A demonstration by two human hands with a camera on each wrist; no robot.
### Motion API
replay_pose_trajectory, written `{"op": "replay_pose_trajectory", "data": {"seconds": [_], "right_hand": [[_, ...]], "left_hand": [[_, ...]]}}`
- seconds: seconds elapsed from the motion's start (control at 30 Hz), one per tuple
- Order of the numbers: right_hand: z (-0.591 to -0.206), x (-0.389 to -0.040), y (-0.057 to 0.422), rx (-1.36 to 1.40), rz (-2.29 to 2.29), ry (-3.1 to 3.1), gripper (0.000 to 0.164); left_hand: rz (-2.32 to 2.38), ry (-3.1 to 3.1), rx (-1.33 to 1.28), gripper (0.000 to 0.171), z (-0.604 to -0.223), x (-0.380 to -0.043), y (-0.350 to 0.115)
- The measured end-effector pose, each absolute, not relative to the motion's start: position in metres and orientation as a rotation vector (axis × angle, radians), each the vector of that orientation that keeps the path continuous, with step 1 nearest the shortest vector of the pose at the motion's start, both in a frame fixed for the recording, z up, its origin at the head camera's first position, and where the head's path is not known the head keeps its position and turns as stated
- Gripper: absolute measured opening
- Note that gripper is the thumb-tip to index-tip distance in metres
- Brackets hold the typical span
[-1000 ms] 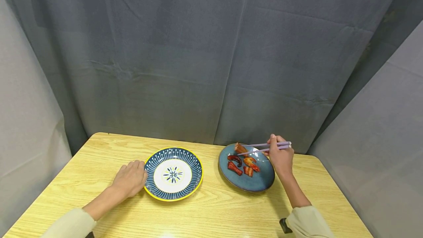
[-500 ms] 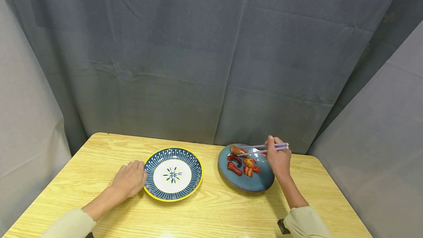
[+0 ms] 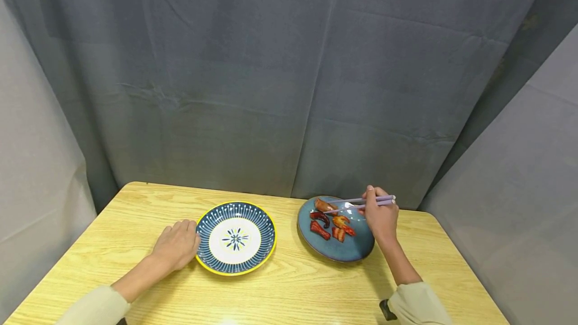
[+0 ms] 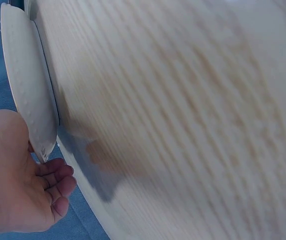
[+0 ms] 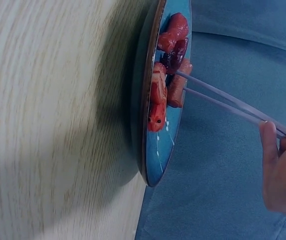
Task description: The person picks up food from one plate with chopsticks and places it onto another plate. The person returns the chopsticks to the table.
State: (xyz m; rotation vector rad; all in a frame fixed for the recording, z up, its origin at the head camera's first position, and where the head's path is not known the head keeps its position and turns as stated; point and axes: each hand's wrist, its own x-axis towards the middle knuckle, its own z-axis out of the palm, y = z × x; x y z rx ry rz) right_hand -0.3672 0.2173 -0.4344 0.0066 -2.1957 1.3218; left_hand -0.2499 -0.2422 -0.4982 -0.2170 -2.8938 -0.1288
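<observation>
My right hand grips a pair of pale purple chopsticks, one above the other. Their tips reach a brown sausage-like piece at the back left of a blue plate; in the right wrist view the piece lies with the chopstick tips against it. My left hand is at the left rim of a blue-and-white patterned plate with a yellow edge. In the left wrist view this hand has its fingers curled under the rim of the plate, which holds no food.
Also on the blue plate are a dark red curved piece, a red chunk, an orange shrimp-like piece and a striped piece. Both plates stand on a light wooden table. A grey curtain hangs behind it.
The sausage-like piece has gone from tilted up at the plate's back edge to lying flatter, slightly further left. My right hand shifted a little left and down, then held still. The left hand stayed put.
</observation>
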Motion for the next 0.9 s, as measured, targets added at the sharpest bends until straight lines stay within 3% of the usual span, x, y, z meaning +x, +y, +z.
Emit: {"op": "replay_pose_trajectory", "data": {"seconds": [0.9], "right_hand": [[-0.433, -0.355, 0.228, 0.021, 1.364, -2.085, 0.045]], "left_hand": [[-0.133, -2.9, -0.211, 0.015, -0.497, -0.249, -0.242]]}}
